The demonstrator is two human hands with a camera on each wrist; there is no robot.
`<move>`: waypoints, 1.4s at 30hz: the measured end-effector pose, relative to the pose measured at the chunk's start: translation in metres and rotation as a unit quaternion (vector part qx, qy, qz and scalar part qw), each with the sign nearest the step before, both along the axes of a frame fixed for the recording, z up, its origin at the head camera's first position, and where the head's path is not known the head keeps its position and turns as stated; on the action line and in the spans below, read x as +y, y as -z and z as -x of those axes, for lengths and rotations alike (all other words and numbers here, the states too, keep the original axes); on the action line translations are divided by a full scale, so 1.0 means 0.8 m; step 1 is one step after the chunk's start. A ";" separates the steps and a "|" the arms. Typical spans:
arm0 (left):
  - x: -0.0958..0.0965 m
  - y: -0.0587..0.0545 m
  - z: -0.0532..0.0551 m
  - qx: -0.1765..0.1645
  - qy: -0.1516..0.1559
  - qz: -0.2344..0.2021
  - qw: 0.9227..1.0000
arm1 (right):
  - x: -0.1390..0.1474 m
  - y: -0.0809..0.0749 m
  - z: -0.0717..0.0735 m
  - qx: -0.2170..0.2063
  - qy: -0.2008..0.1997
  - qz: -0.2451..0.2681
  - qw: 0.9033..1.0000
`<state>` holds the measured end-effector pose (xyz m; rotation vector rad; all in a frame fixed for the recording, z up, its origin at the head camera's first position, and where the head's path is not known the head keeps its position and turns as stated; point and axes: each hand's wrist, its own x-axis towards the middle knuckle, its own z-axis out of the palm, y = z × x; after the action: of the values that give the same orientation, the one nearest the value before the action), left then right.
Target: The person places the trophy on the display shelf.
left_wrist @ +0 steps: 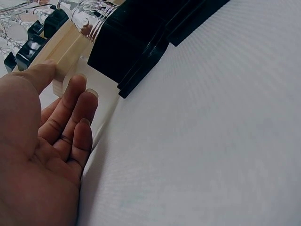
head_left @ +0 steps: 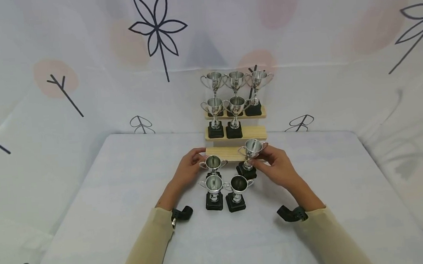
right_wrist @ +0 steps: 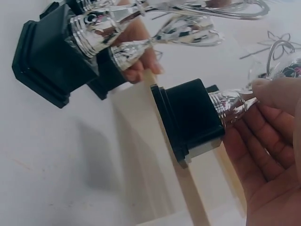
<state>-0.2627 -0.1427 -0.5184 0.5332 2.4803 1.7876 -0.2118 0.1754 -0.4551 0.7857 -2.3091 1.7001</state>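
From the head view, we see a three-step pale wood stand point(head_left: 254, 132) at the far side of a white table point(head_left: 131, 250). Three silver cups point(head_left: 236, 80) on black bases fill the far, highest step from left to right. Two more cups point(head_left: 215, 107) stand on the middle step, at its left and centre, with bare wood to their right. The right hand point(head_left: 276, 166) pinches another cup, the held cup point(head_left: 253, 147), at the right part of the lowest, nearest step. Three near cups point(head_left: 214, 184) stand upright on the table in front of the stand: one farther off beside the left hand point(head_left: 188, 169), two nearer us. A black wrist camera point(head_left: 182, 213) sits on each wrist.

From the left wrist, we see that hand gripping the left end of the lowest step, thumb on the wood and fingers bent beneath. The black base of a near cup is just beside the step.

From the right wrist, we see thumb and fingers closed on the held cup's stem, its base at the step; we cannot tell whether the two touch. Beyond it to the left, near cups partly hide the left hand.
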 end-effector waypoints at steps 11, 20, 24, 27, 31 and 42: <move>-0.002 -0.001 -0.002 -0.002 -0.006 0.005 1.000 | 0.012 -0.017 0.010 0.008 0.040 0.004 0.999; -0.001 0.005 0.001 0.004 0.001 -0.009 1.000 | 0.016 -0.035 0.020 0.015 0.078 0.009 0.997; -0.001 0.003 0.000 -0.002 0.001 -0.007 1.000 | 0.015 -0.043 0.029 0.021 0.094 -0.001 0.995; -0.001 0.002 0.000 -0.003 -0.002 -0.003 1.000 | 0.015 -0.049 0.037 0.024 0.115 -0.011 0.993; -0.001 0.003 0.001 -0.006 -0.003 -0.006 1.000 | 0.016 -0.055 0.049 0.023 0.153 -0.024 0.988; -0.001 0.003 0.002 -0.005 -0.001 -0.011 1.000 | 0.011 -0.058 0.076 0.034 0.200 -0.050 0.978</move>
<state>-0.2642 -0.1432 -0.5206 0.5216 2.4578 1.8160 -0.2728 0.1846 -0.4086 0.3514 -2.3219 1.3703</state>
